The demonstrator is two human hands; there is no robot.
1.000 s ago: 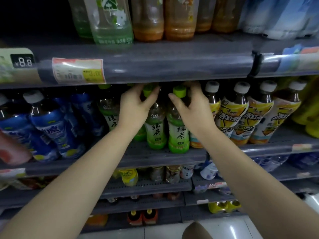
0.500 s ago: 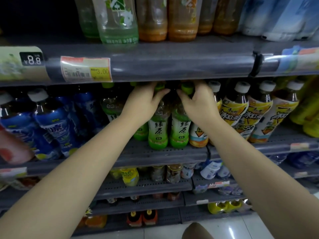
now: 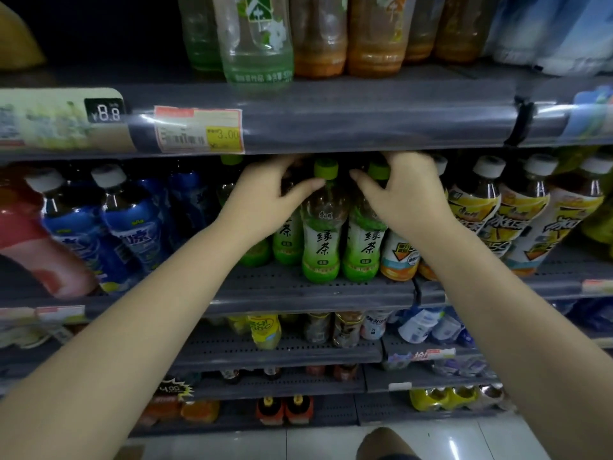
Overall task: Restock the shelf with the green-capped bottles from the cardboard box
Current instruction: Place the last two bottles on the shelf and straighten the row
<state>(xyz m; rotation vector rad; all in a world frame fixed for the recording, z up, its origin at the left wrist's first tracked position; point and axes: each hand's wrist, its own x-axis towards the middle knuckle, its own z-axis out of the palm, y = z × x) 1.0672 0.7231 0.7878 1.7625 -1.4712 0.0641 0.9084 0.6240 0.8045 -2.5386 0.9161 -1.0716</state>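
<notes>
Two green-capped green tea bottles [image 3: 320, 237] [image 3: 363, 244] stand upright side by side at the front of the middle shelf [image 3: 298, 293]. More green bottles stand behind and to their left. My left hand [image 3: 265, 200] curls round a bottle neck just under the upper shelf, its thumb touching the front left bottle's neck. My right hand [image 3: 404, 200] closes over the neck of the right bottle, with its fingers behind the cap. The cardboard box is out of view.
Blue-labelled bottles [image 3: 132, 227] fill the shelf to the left. White-capped yellow-labelled tea bottles [image 3: 517, 214] lean to the right. The upper shelf edge [image 3: 331, 121] with price tags hangs low over the caps. Lower shelves hold small drinks, with tiled floor below.
Both hands have drawn the two green bottles closer together and set them upright, deeper under the upper shelf. My hands now sit higher, at the necks.
</notes>
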